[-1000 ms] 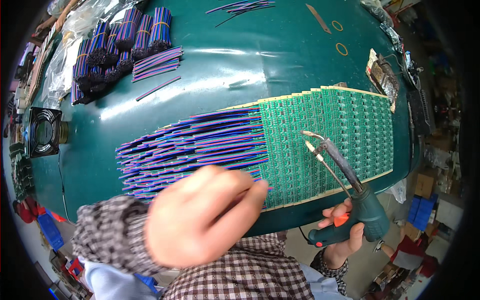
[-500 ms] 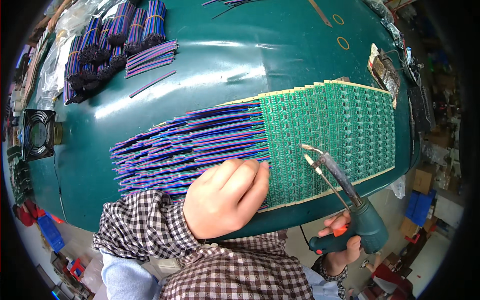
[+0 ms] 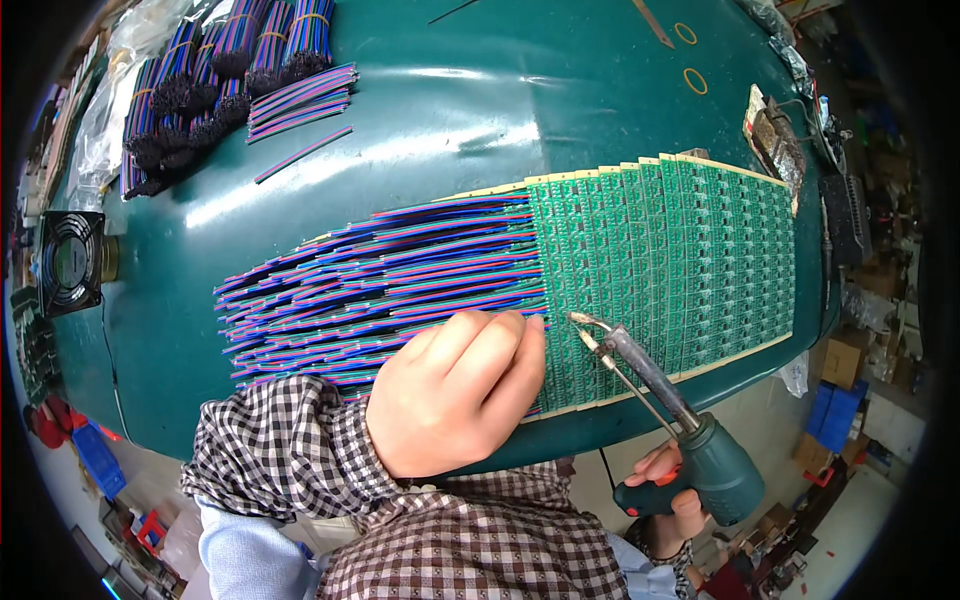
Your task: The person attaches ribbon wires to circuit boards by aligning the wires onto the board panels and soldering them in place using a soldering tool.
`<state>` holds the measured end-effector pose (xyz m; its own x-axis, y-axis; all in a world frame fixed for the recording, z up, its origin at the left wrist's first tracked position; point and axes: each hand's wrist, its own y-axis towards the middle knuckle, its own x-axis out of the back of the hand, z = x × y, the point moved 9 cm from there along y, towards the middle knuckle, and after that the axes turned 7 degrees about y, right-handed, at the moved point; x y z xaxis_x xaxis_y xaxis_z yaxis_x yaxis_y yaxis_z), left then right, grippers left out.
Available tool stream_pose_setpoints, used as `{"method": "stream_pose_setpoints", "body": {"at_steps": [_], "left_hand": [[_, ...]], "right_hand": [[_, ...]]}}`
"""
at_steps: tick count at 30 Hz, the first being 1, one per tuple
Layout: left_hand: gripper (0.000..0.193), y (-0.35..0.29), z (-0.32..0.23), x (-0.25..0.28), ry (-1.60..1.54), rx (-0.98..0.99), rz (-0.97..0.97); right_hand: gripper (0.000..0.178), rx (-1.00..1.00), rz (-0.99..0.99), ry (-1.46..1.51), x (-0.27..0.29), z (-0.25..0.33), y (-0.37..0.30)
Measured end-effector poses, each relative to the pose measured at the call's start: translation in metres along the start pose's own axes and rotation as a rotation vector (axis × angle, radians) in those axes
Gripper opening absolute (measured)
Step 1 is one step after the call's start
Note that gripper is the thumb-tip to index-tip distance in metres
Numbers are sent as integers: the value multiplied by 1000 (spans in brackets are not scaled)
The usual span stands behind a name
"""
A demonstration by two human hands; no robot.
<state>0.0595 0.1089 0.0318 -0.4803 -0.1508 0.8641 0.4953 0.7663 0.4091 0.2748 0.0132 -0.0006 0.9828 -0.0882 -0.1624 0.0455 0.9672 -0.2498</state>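
A fanned stack of green circuit boards [image 3: 690, 270] with pale edges lies on the table. Rows of multicoloured flat wires [image 3: 400, 265] run leftward from the boards' left side. My left hand [image 3: 455, 395] rests over the near wires, its fingers pinched at the board edge on coloured wires mostly hidden by the fingertips. In my right hand [image 3: 657, 463] is a dark green soldering gun [image 3: 728, 470] with a red trigger. Its hot tip [image 3: 580, 318] and a thin feed tube [image 3: 590, 342] point at the boards, just right of my left fingertips; whether the tip touches cannot be seen.
Banded wire bundles [image 3: 235, 45] are piled at the far left, with loose wires [image 3: 300, 105] beside them. A small black fan [image 3: 72, 262] stands at the left edge. Two rubber bands [image 3: 695, 81] and a dirty metal stand [image 3: 775, 140] lie at the far right.
The soldering gun has moved left and slightly down, bringing its tip closer to my left fingertips. My left hand keeps its pinch with barely any shift.
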Motion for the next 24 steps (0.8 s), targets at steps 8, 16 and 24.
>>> {"method": "stream_pose_setpoints", "body": {"at_steps": [8, 16, 24], "left_hand": [[34, -1, 0, 1, 11, 7, -32], [34, -4, 0, -2, 62, -62, -63], [34, -4, -2, -3, 88, -72, -61]], "right_hand": [[58, -93, -57, -44, -3, -6, 0], [56, -97, -103, -56, -1, -9, -1], [55, -101, -109, -72, -2, -10, -1]]}}
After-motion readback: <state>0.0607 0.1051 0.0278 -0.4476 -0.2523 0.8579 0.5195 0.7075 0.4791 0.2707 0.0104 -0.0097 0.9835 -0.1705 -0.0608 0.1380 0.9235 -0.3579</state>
